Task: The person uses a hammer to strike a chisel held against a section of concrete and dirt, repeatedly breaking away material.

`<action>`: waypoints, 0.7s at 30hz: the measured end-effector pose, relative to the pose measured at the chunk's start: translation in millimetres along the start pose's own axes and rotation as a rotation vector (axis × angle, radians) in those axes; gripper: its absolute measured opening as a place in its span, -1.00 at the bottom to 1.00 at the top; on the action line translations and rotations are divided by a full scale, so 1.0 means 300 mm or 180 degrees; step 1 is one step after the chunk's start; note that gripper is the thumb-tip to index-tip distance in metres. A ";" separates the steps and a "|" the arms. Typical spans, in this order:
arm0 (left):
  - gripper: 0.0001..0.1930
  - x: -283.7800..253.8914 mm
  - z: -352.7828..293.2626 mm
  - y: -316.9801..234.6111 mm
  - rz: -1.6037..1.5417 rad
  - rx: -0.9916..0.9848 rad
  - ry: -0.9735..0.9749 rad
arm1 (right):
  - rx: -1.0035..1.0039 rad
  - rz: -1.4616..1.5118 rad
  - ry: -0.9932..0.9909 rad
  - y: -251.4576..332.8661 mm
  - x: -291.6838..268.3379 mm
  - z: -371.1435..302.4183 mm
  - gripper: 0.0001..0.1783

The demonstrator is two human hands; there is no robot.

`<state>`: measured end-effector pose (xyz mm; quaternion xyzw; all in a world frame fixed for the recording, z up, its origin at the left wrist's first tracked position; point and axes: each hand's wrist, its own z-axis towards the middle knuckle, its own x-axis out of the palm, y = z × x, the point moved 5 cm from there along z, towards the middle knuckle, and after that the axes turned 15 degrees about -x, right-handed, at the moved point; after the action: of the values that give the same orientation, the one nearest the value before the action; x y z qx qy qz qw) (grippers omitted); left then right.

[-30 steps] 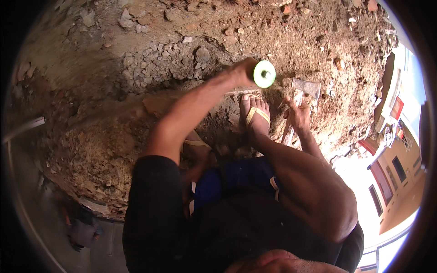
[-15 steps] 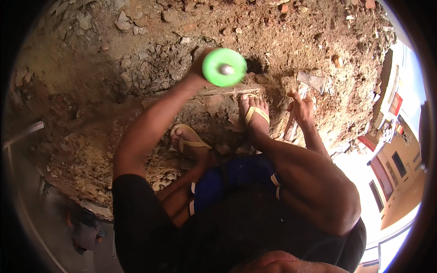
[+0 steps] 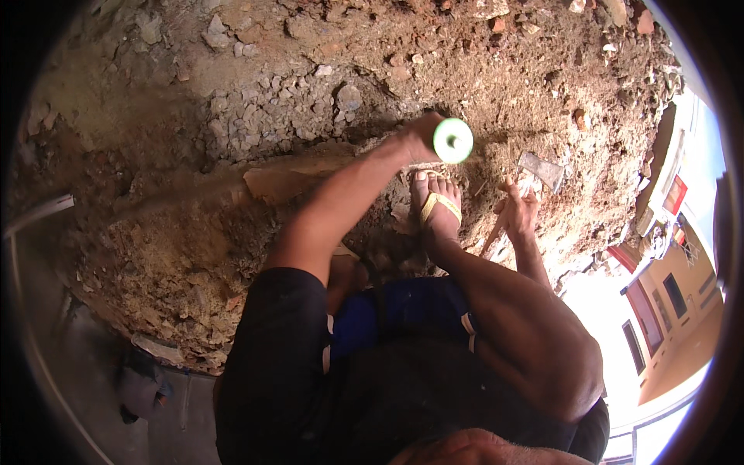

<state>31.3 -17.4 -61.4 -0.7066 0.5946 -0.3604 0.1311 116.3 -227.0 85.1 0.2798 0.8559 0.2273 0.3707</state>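
Observation:
My left hand (image 3: 421, 136) is wrapped round what looks like a chisel (image 3: 445, 147), seen end-on with a round green hand guard and a metal end at its middle. It is just beyond my right foot (image 3: 439, 205), and the chisel's lower end is hidden beneath the guard. To the right, my right hand (image 3: 521, 214) is closed round the wooden handle of a hatchet (image 3: 541, 170), close to its grey metal head. The hatchet head is just above the broken earth and does not line up with the chisel.
Broken soil and rubble (image 3: 263, 112) spread ahead and to the left. A flat slab edge (image 3: 285, 184) runs left of my foot. Sandals are on my feet. At the far right stands a building (image 3: 682, 302); a person (image 3: 143, 387) appears at lower left.
My left hand has moved right and down with the chisel, and the green guard looks smaller. My left foot is now mostly covered by my arm. My right hand stays near the same spot.

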 end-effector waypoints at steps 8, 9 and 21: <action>-0.63 -0.466 -0.486 -0.150 0.1466 0.0487 -0.1807 | -0.0317 0.0018 0.0033 0.011 -0.025 0.024 -0.51; -0.63 -0.528 -0.540 -0.141 0.1603 0.0105 -0.2008 | -0.0438 0.0138 -0.0074 0.024 -0.022 0.018 -0.53; -0.73 -0.286 -0.488 -0.072 0.0100 0.2050 -0.0914 | -0.0710 0.0865 0.0347 0.130 0.038 0.059 -0.69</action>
<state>-52.9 104.1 24.9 -0.6632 0.4368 -0.4244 0.4350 135.5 -187.4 91.5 0.3373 0.7985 0.3838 0.3183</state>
